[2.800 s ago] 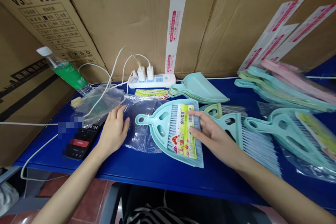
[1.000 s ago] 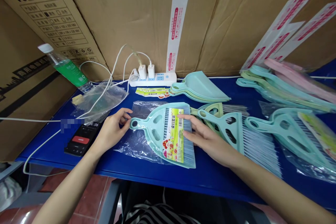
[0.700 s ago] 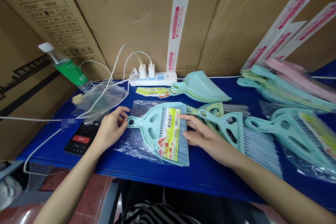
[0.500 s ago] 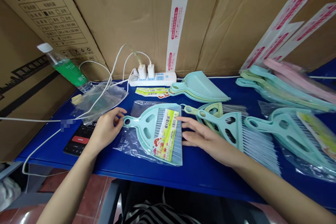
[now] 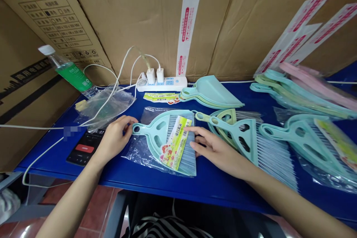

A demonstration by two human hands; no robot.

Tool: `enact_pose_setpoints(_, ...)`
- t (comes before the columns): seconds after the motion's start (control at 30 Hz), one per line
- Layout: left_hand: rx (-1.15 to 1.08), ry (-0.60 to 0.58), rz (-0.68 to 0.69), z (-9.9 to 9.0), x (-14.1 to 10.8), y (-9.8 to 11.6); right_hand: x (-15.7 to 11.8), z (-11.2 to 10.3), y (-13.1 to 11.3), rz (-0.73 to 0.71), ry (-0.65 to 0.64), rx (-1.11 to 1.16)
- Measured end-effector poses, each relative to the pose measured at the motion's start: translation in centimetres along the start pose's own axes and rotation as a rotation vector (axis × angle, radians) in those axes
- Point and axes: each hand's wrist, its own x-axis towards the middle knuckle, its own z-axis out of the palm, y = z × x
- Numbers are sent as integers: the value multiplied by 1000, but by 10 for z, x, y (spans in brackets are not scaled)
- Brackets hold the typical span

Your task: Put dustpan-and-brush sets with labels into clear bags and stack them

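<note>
A mint-green dustpan (image 5: 153, 142) with a matching grey-bristled brush (image 5: 189, 158) nested on it lies on a clear plastic bag (image 5: 135, 156). A yellow-green label card (image 5: 178, 143) rests slanted across the bristles. At the handle end, my left hand (image 5: 116, 137) is closed, with thumb and fingertips at the handle's tip. My right hand (image 5: 213, 150) is open, index fingertip touching the card's right edge and the other fingers over the bristle edge. Just right of it lie loose brushes (image 5: 247, 137), mint and light green.
Stacked dustpans (image 5: 214, 91) and spare label cards (image 5: 158, 97) sit behind. Bagged sets (image 5: 304, 143) lie on the right. A power strip (image 5: 167, 83) with white cables, a bottle (image 5: 74, 76), empty plastic bags (image 5: 107, 102) and a phone (image 5: 83, 148) stand left and back, before cardboard boxes (image 5: 150, 18).
The label card has shifted slightly left and tilted more across the bristles. My right hand has moved a little left onto the card's edge. The nested set has shifted slightly right.
</note>
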Motion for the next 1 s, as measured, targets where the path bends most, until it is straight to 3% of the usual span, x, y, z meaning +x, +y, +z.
enact_pose_setpoints(0.37,21,-18,58,2,-2,1,3,8,-2,11,156,-160)
enact_pose_setpoints(1.0,35,-1,28,2,-1,0,0,1,-4,7,59,-3)
